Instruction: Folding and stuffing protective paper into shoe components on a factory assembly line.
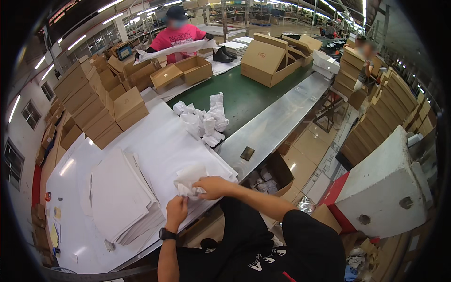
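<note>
A piece of crumpled white tissue paper [189,177] is between my two hands, just above the near edge of the white sheets. My right hand [213,187] grips it from the right with bent fingers. From below, my left hand [177,209], a dark watch on its wrist, pinches the paper's lower edge. Under them lies a broad layer of flat white paper sheets [159,152]. Left of my hands rests a thick, uneven stack of white paper [120,199]. Farther off, several crumpled paper wads [206,122] are heaped by the green belt.
Brown boxes [96,105] are stacked at the left. A green conveyor belt [239,105] runs away, with a metal ledge [277,120] bearing a small dark block [247,153]. An open carton [282,171] stands below. Across the table a person [181,37] in pink holds white paper near black boots [223,55].
</note>
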`<state>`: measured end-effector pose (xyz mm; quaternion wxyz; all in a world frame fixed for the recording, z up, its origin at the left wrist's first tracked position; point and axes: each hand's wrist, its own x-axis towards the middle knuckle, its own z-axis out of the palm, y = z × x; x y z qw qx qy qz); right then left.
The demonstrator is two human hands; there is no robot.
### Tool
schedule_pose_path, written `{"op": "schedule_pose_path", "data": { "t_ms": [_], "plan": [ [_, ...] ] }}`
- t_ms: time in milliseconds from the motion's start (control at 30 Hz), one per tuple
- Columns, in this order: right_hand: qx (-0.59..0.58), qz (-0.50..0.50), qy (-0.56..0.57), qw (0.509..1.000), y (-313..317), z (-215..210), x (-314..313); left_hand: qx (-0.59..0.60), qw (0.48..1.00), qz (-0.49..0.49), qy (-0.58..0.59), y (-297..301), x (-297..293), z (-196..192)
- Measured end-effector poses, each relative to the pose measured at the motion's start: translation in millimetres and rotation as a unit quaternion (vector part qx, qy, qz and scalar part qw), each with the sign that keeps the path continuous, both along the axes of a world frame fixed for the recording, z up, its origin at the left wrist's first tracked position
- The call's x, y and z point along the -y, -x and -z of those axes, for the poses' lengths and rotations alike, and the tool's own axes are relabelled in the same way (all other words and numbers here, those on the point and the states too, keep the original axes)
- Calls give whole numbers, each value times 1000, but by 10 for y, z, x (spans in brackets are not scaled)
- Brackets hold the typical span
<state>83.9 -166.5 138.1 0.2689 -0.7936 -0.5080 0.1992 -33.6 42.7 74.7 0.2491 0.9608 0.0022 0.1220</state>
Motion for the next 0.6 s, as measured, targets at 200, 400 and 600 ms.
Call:
{"op": "schedule_pose_path", "data": {
  "t_ms": [200,400,600],
  "plan": [
    [237,43,-143,960,505,241,-230,-141,965,30,219,-796,-873,511],
    [234,26,17,972,-153,758,-297,-16,969,-105,-224,-942,-361,299],
    [199,-24,-49,978,-485,877,-437,-10,993,4,-115,-439,54,54]
  ]
}}
